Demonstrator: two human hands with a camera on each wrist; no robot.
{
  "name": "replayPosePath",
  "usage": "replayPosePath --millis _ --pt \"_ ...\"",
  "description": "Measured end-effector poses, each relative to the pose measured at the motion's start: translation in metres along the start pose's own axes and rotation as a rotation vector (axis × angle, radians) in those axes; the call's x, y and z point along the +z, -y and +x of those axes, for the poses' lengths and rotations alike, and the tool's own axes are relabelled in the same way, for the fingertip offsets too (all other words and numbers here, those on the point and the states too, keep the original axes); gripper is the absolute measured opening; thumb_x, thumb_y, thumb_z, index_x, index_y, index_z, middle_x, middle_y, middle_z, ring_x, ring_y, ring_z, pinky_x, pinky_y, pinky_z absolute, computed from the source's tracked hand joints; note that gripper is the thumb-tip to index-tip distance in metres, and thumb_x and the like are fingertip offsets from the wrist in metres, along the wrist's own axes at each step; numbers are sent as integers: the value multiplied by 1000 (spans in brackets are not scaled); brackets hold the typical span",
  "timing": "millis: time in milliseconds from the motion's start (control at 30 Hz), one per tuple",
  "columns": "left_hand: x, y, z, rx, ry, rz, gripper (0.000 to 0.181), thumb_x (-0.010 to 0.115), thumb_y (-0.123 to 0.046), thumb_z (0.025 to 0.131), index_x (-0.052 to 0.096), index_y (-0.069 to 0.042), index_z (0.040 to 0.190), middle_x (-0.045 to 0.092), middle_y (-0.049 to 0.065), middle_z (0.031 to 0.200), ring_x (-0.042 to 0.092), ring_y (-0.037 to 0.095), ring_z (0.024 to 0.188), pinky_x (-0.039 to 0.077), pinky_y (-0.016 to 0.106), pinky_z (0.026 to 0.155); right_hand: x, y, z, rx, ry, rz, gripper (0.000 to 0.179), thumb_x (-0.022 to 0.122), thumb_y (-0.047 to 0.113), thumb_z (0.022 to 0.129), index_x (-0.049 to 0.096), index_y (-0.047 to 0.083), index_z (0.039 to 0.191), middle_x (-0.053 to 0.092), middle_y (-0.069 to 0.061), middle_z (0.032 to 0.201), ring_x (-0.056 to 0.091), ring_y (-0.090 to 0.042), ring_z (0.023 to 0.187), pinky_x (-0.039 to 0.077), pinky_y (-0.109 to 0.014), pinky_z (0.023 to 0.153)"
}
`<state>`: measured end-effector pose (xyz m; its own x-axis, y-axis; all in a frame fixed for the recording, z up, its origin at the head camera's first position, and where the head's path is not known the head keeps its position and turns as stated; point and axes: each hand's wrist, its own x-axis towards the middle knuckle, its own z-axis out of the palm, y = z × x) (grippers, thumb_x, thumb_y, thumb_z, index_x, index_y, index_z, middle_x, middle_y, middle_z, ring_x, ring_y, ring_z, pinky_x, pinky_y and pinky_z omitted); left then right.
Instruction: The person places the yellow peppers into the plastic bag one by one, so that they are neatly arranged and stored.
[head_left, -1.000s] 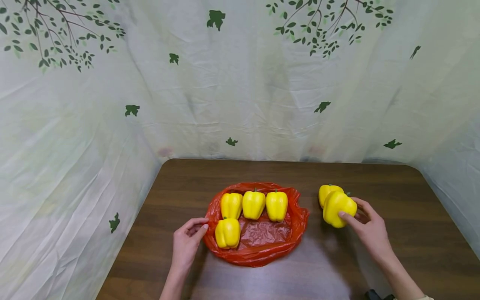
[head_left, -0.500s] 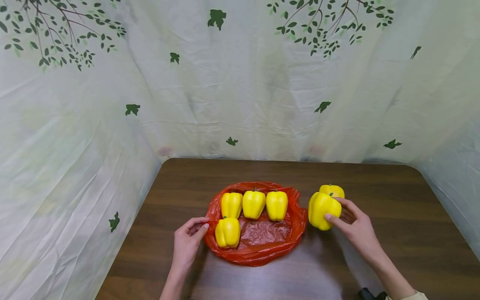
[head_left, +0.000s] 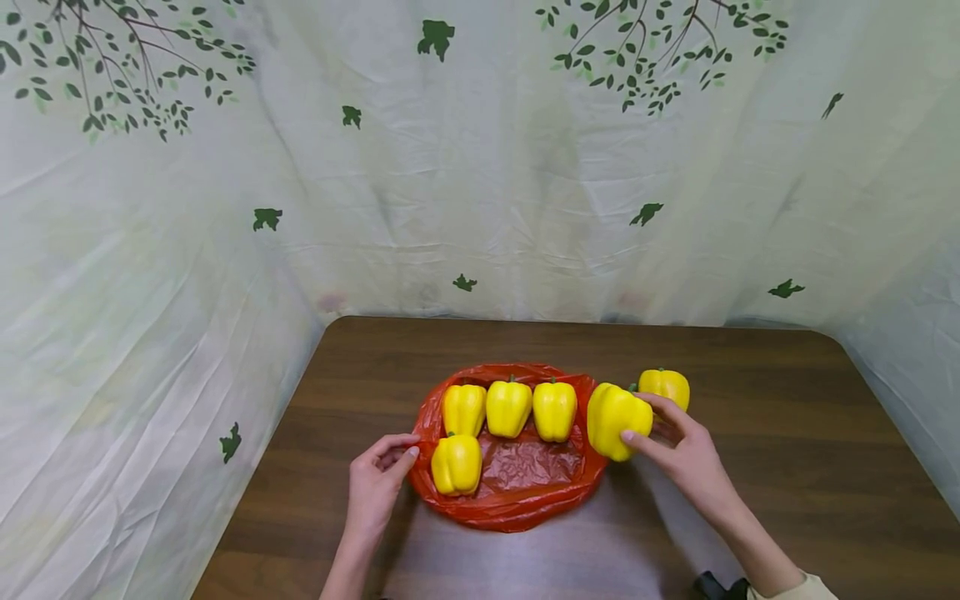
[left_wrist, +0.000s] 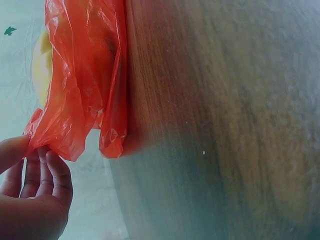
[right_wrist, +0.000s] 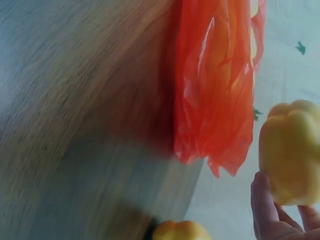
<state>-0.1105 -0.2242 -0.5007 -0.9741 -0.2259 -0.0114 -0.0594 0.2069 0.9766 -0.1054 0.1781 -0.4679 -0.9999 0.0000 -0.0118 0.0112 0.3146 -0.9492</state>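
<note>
A red plastic bag (head_left: 525, 508) lies spread on the table with its mouth wide, several yellow bell peppers (head_left: 507, 409) inside it. Three peppers form a row at the back and one sits at the front left. My left hand (head_left: 375, 479) pinches the bag's left rim between thumb and fingers; the left wrist view shows the pinched red film (left_wrist: 75, 100) close up. A yellow bell pepper (head_left: 617, 423) is gripped in my right hand (head_left: 686, 458), overlapping the bag's right rim in the head view. In the right wrist view this held pepper (right_wrist: 292, 155) appears above the fingertips.
Another yellow bell pepper (head_left: 666, 387) stands on the brown wooden table (head_left: 787, 467), just behind my right hand. A pale curtain (head_left: 525, 183) printed with leaves hangs behind the table and at both sides. Something black (head_left: 716, 586) shows at the right wrist.
My right hand has carried the gripped bell pepper leftward, from in front of the loose pepper to the bag's right rim. The left hand keeps its pinch on the bag and stays in place.
</note>
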Motion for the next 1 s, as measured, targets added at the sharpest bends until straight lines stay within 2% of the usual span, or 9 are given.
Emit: replayPosePath --millis 200,467,667,867,1000 --pt "0 0 0 -8 1 5 16 67 -3 92 72 -4 107 66 15 102 56 26 80 49 23 61 8 3 1 -34 35 59 63 78 33 85 51 17 140 48 -13 140 56 -32 118 51 -31 89" --pt "1 0 0 1 2 -7 15 67 -2 91 72 -3 106 66 15 101 56 26 80 49 23 61 19 6 4 -62 76 117 60 79 30 84 53 15 137 49 -12 140 55 -32 118 51 -31 89" --pt "0 1 0 -5 2 -2 16 67 -1 91 72 -3 106 67 14 102 57 26 80 51 23 65 29 10 6 -76 104 129 59 79 30 84 54 16 135 48 -9 140 52 -32 121 51 -32 89" --pt "1 1 1 -6 -13 -8 16 68 0 90 73 -3 105 67 16 100 56 26 77 46 22 57 40 13 7 -76 127 104 58 81 32 81 56 22 133 48 -5 140 52 -31 122 50 -33 92" --pt "1 2 1 -10 -20 -12 16 68 0 90 73 -3 105 67 16 99 56 27 78 46 22 57 48 14 7 -57 147 108 59 82 32 80 56 24 132 48 -6 140 54 -31 119 51 -33 91"
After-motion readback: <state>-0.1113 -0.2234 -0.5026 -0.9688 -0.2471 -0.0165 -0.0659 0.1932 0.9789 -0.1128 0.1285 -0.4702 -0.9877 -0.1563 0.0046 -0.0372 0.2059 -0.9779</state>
